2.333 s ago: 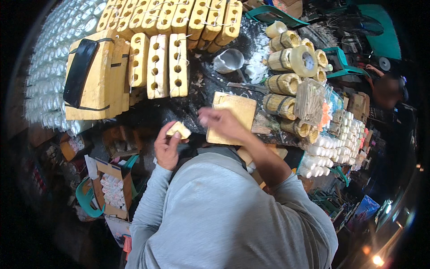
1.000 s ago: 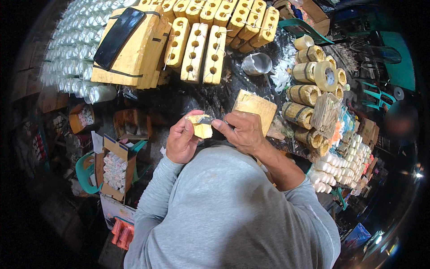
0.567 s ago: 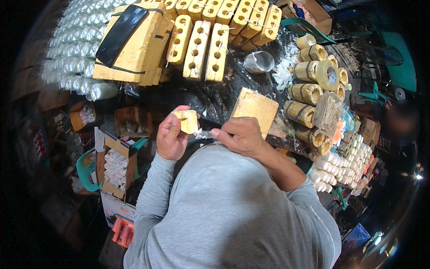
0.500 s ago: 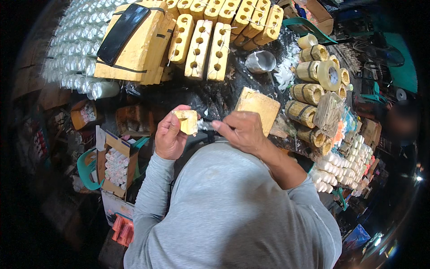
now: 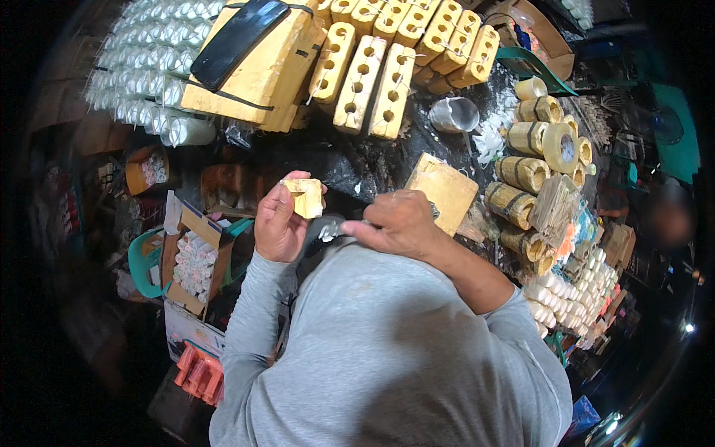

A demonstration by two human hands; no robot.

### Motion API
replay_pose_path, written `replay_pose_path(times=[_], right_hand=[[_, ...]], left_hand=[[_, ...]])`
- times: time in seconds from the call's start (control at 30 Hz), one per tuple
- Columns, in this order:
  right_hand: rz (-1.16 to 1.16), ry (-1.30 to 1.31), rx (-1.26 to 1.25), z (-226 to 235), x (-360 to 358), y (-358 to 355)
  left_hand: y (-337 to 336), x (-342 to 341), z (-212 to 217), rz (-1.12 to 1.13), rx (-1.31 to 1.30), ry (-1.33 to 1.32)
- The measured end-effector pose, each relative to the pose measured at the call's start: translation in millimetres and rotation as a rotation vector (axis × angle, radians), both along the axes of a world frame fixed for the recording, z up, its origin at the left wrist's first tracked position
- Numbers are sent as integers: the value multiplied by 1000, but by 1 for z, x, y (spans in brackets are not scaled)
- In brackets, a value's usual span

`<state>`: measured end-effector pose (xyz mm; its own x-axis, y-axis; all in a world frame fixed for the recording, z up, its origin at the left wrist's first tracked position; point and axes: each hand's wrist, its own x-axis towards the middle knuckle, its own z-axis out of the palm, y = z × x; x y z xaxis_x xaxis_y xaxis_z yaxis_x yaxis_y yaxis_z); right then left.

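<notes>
In my left hand [image 5: 281,223], the fingers are closed round a small yellow block [image 5: 308,200] with a notch in its face. My right hand [image 5: 402,223] grips a scraper [image 5: 330,231], whose metal blade carries white residue. The blade points left, just below and right of the block and apart from it. My right fingers hide the handle. Behind my right hand a flat yellow slab [image 5: 445,190] lies on the dark work surface.
Yellow blocks with rows of holes [image 5: 360,86] stand ahead. A phone [image 5: 238,43] lies on a larger yellow block. Right are a metal cup [image 5: 454,115], banded cylinders [image 5: 512,203] and a tape roll [image 5: 560,147]. Boxes of white pieces [image 5: 195,262] sit left.
The scraper blade has moved down and left, away from the block it was against. The block is tilted a little differently in my left hand. The whole view has shifted slightly.
</notes>
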<state>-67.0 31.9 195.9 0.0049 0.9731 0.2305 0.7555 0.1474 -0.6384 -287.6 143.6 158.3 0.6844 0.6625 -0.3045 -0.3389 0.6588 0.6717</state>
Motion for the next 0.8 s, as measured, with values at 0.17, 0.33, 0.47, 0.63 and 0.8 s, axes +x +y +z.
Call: replay_pose_path(times=[0.17,0.33,0.47,0.63,0.8], right_hand=[[-160,35,23,-1,5,22],[-21,2,166,0,3,25],[-141,-21,112,-6,7,31],[5,-33,171,-10,1,26],[-68,16,169,-13,-5,28]], left_hand=[[-1,-3,10,-25,13,36],[3,-3,17,-47,53,40],[4,-4,18,-90,59,30],[8,-4,20,-47,57,43],[14,-2,20,-9,59,41]])
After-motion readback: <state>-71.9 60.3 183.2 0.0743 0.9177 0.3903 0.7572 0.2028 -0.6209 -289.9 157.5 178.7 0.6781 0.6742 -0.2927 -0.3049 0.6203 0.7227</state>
